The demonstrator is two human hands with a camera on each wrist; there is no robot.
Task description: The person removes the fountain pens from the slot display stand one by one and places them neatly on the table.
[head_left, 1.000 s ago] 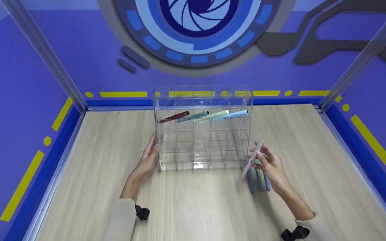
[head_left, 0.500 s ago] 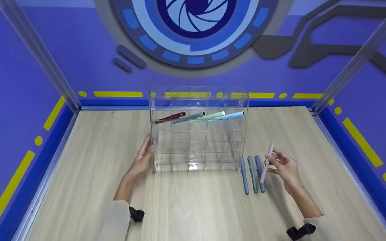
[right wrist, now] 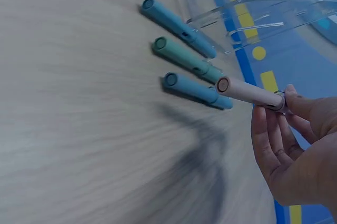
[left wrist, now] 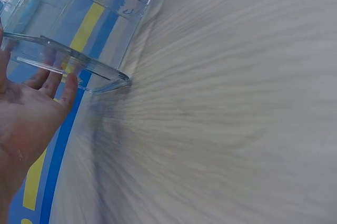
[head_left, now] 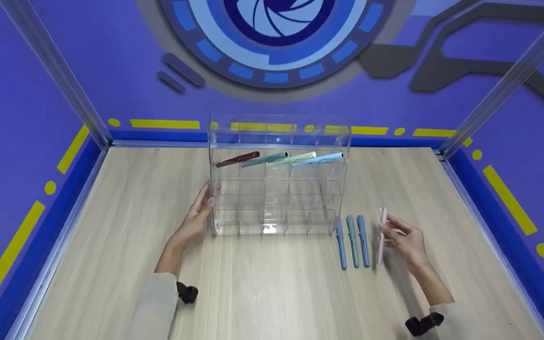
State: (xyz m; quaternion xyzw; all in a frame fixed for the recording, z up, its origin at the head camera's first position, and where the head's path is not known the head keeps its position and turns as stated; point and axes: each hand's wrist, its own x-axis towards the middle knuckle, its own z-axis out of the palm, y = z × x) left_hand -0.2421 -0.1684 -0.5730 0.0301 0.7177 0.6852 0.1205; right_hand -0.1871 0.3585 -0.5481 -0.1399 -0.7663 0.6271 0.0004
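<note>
A clear acrylic display rack (head_left: 276, 189) with rows of compartments stands upright in the head view. My left hand (head_left: 196, 219) grips its left side, and in the left wrist view fingers (left wrist: 69, 89) show at the clear side panel. My right hand (head_left: 406, 238) pinches a pale pink pen (head_left: 382, 236) between thumb and fingertips, over the table right of the rack. In the right wrist view the pink pen (right wrist: 247, 92) points its round end toward the camera. Beside it lie a blue pen (head_left: 341, 245), a green pen (head_left: 352, 242) and another blue pen (head_left: 363, 241), side by side.
High in the rack lie a dark red pen (head_left: 238, 159), a teal pen (head_left: 265, 159), a light green pen (head_left: 295, 158) and a light blue pen (head_left: 321, 158), all slanted. Blue patterned walls (head_left: 111, 71) with metal posts border the wooden table (head_left: 262, 288).
My right hand has moved right, away from the rack, carrying the pink pen past the three lying pens. The pen has swung from slanted to nearly straight front-to-back. My left hand stays at the rack.
</note>
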